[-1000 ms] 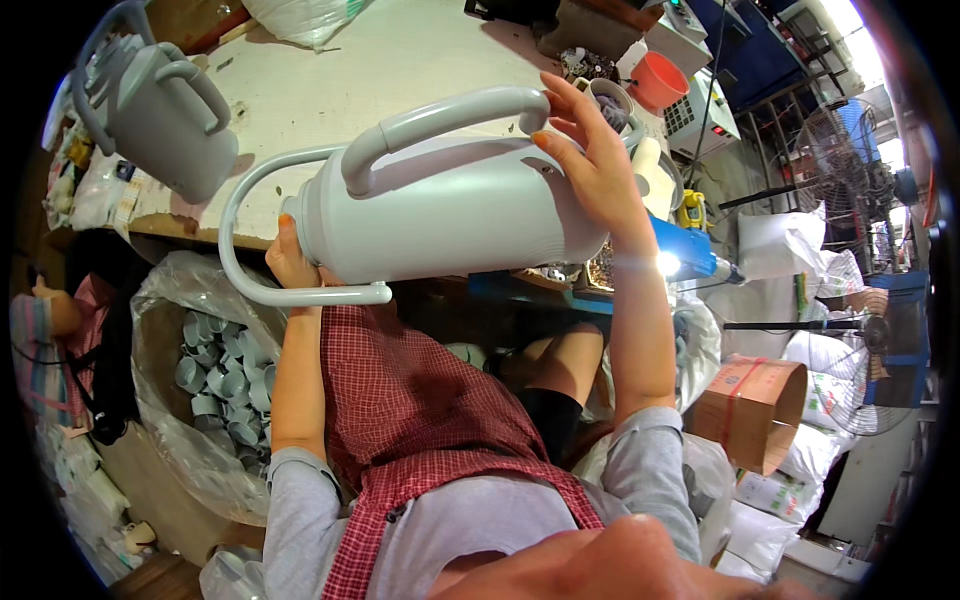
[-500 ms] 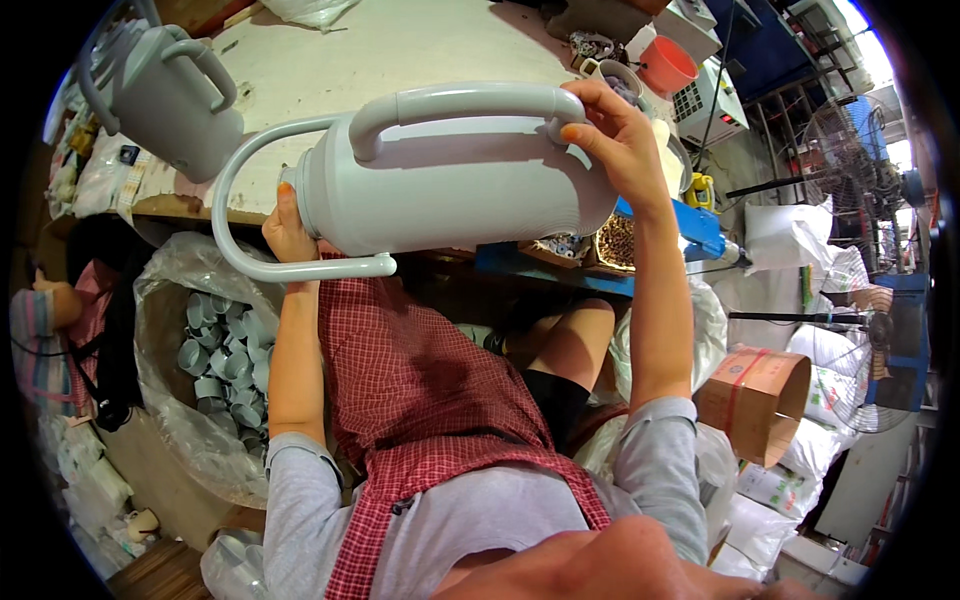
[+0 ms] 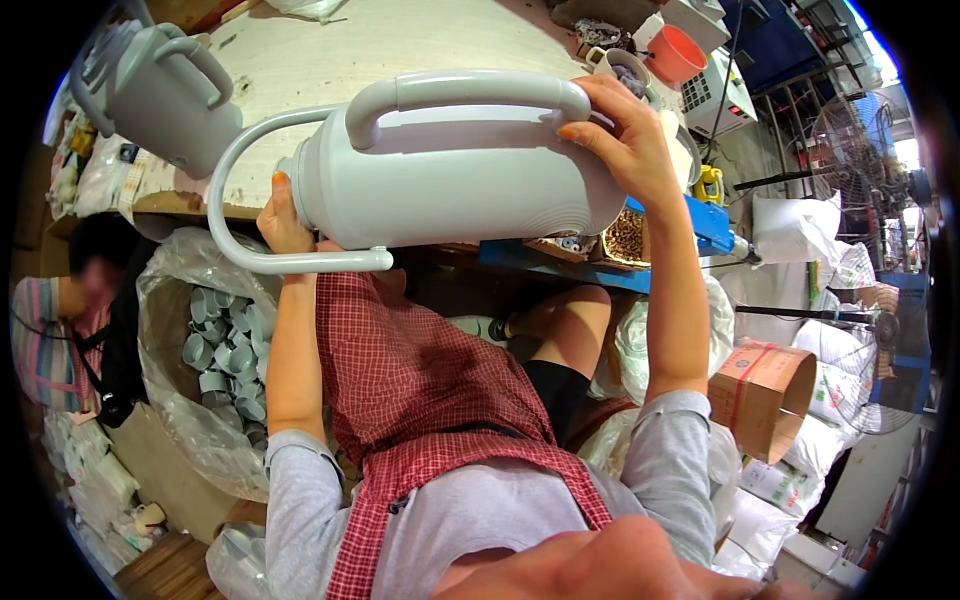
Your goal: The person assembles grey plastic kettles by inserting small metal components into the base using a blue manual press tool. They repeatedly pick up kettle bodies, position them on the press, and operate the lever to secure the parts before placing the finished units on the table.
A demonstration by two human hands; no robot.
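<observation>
A light grey plastic thermos flask [image 3: 460, 185] lies sideways in front of me, over the near edge of the table. My left hand [image 3: 285, 215] grips its neck end, thumb against the collar, inside the loop of the curved carrying handle [image 3: 225, 190]. Around the base end, beside the foot of the side handle [image 3: 470, 90], my right hand [image 3: 625, 140] is closed with thumb and fingers on the shell. The undersides of both grips are hidden. Another grey flask [image 3: 170, 100] of the same kind stands at the table's far left.
The pale worktable [image 3: 290, 60] spreads beyond the flask. At my left, a clear plastic bag [image 3: 165, 330] holds many grey cup-shaped parts [image 3: 225, 350]. A box of small brass-coloured parts [image 3: 627, 238] sits below the right hand. A cardboard box [image 3: 760, 395] and fans are at right; a person [image 3: 60, 320] sits at left.
The flask has risen and tilted slightly, with both hands still on it. My right hand has shifted a little to the right. The surroundings on the right have slid slightly in view.
</observation>
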